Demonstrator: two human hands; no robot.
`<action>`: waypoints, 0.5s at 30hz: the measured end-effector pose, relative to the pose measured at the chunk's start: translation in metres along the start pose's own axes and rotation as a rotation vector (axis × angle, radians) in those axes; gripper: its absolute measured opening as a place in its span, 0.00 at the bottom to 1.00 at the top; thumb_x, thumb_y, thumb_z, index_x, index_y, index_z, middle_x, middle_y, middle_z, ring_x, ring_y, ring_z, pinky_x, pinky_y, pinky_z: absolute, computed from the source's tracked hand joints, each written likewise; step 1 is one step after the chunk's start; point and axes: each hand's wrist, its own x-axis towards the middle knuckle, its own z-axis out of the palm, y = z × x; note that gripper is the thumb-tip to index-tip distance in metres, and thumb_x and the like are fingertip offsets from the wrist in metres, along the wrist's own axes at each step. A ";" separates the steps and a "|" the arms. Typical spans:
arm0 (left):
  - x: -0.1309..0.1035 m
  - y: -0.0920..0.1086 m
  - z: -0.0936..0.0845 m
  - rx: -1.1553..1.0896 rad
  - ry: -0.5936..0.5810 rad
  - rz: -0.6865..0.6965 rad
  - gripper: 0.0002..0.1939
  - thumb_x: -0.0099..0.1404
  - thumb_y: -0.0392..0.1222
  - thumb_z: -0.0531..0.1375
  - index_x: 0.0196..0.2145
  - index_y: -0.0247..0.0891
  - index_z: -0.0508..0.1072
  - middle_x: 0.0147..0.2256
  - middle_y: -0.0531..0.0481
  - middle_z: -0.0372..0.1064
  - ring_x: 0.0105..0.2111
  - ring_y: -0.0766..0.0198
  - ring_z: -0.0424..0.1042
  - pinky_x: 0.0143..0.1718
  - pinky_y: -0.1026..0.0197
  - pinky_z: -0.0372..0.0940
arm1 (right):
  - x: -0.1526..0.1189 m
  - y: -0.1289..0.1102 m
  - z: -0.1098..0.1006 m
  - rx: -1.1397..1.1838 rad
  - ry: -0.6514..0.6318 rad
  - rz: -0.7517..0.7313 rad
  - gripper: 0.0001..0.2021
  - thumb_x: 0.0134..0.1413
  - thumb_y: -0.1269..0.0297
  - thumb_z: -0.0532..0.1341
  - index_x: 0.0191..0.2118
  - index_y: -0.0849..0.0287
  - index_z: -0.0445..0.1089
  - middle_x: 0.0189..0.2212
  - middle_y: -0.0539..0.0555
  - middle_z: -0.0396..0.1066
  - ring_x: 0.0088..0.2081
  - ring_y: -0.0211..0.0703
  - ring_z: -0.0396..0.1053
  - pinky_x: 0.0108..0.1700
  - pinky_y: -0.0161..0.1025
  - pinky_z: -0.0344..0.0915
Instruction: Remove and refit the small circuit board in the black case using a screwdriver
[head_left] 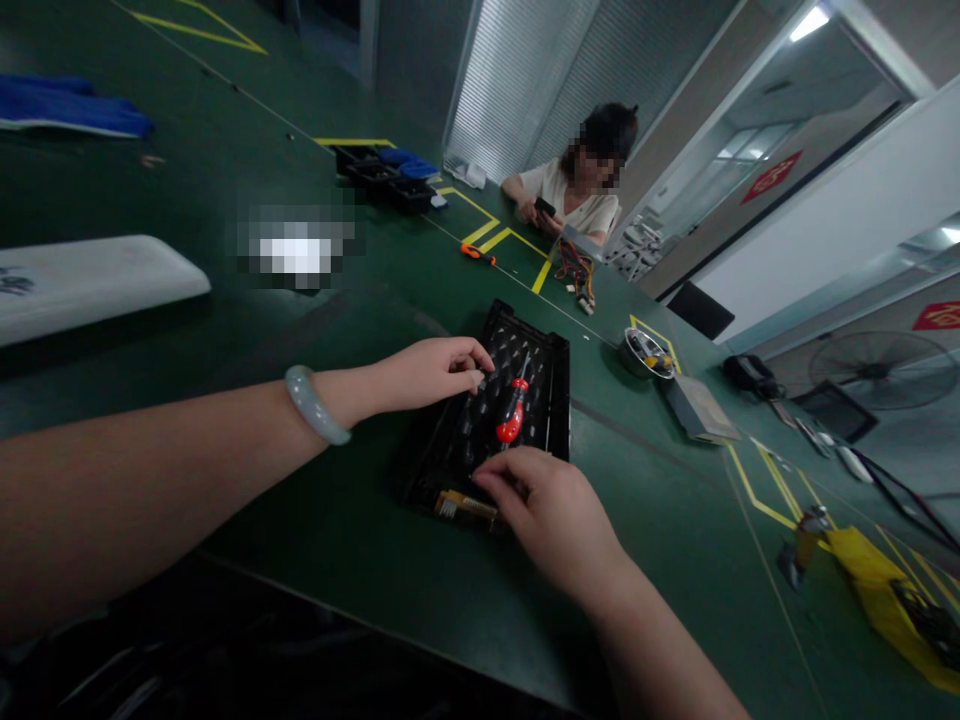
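Note:
A black ridged case part [480, 400] lies on the green table in front of me. On top of it rests a red and black screwdriver [513, 412], between my hands and touched by neither. My left hand [439, 372], below a pale bangle, hovers at the case's left edge with thumb and fingers curled but apart, nothing visible in it. My right hand [551, 500] is over the near edge, thumb and index finger pinched together; anything between them is too small to make out. By it, a brown circuit board [465, 506] sits along the near end.
Across the green table [360, 570] a person [577, 190] holds a phone. Farther off are an orange screwdriver [478, 254], a cable bundle [576, 272], black trays [382, 180] and a metal bowl [646, 353]. A white object [97, 285] lies left, a yellow bag [885, 600] right.

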 end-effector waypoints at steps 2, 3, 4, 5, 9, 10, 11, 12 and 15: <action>0.000 0.000 0.000 0.008 0.002 0.009 0.15 0.64 0.46 0.58 0.46 0.37 0.73 0.34 0.51 0.74 0.34 0.61 0.73 0.38 0.60 0.65 | 0.008 0.016 -0.001 -0.014 0.175 0.001 0.12 0.68 0.65 0.55 0.49 0.51 0.74 0.44 0.52 0.75 0.45 0.42 0.73 0.49 0.42 0.69; 0.000 -0.001 0.000 0.016 0.000 0.014 0.15 0.65 0.46 0.58 0.46 0.38 0.73 0.34 0.51 0.73 0.34 0.61 0.73 0.38 0.60 0.65 | 0.013 0.025 -0.001 -0.056 0.246 0.000 0.14 0.68 0.66 0.54 0.53 0.51 0.73 0.47 0.54 0.74 0.47 0.43 0.72 0.50 0.43 0.69; 0.000 -0.001 0.000 0.024 -0.003 0.019 0.15 0.65 0.46 0.58 0.46 0.38 0.73 0.33 0.51 0.73 0.34 0.62 0.72 0.37 0.60 0.65 | 0.018 0.035 -0.001 -0.107 0.280 -0.014 0.17 0.68 0.68 0.53 0.57 0.50 0.71 0.51 0.56 0.71 0.50 0.45 0.71 0.52 0.44 0.68; 0.000 -0.001 0.000 0.031 -0.007 0.022 0.15 0.65 0.46 0.57 0.46 0.38 0.72 0.33 0.52 0.73 0.33 0.62 0.72 0.36 0.60 0.65 | 0.022 0.044 -0.002 -0.162 0.289 -0.041 0.20 0.68 0.69 0.52 0.60 0.48 0.69 0.54 0.57 0.69 0.52 0.46 0.70 0.54 0.46 0.67; 0.001 -0.002 0.000 0.042 -0.009 0.019 0.14 0.66 0.46 0.57 0.46 0.38 0.72 0.32 0.52 0.73 0.33 0.62 0.72 0.36 0.61 0.64 | 0.034 0.063 -0.003 -0.326 0.159 -0.115 0.26 0.66 0.74 0.51 0.64 0.42 0.64 0.63 0.56 0.64 0.58 0.51 0.66 0.58 0.54 0.64; 0.001 -0.001 0.000 0.043 -0.010 0.016 0.14 0.66 0.46 0.57 0.46 0.38 0.72 0.32 0.52 0.72 0.33 0.62 0.72 0.36 0.61 0.64 | 0.035 0.063 -0.004 -0.341 0.135 -0.117 0.26 0.65 0.75 0.52 0.63 0.42 0.65 0.63 0.55 0.64 0.59 0.52 0.65 0.58 0.55 0.63; 0.001 -0.001 0.000 0.043 -0.012 0.014 0.14 0.66 0.45 0.57 0.47 0.38 0.72 0.32 0.53 0.72 0.33 0.62 0.72 0.36 0.61 0.64 | 0.035 0.062 -0.004 -0.347 0.125 -0.115 0.26 0.64 0.76 0.53 0.62 0.43 0.66 0.63 0.55 0.65 0.59 0.53 0.65 0.58 0.55 0.62; 0.001 -0.001 0.000 0.045 -0.013 0.014 0.14 0.66 0.46 0.57 0.47 0.38 0.72 0.32 0.53 0.72 0.33 0.63 0.72 0.36 0.61 0.64 | 0.035 0.060 -0.005 -0.349 0.124 -0.112 0.26 0.62 0.77 0.53 0.61 0.45 0.67 0.63 0.54 0.65 0.59 0.53 0.65 0.57 0.55 0.62; 0.000 -0.001 0.000 0.053 -0.017 0.019 0.14 0.66 0.46 0.58 0.47 0.38 0.72 0.32 0.53 0.72 0.33 0.63 0.72 0.36 0.61 0.64 | 0.033 0.054 -0.005 -0.336 0.142 -0.113 0.23 0.61 0.78 0.53 0.56 0.49 0.69 0.63 0.53 0.67 0.58 0.52 0.67 0.56 0.54 0.61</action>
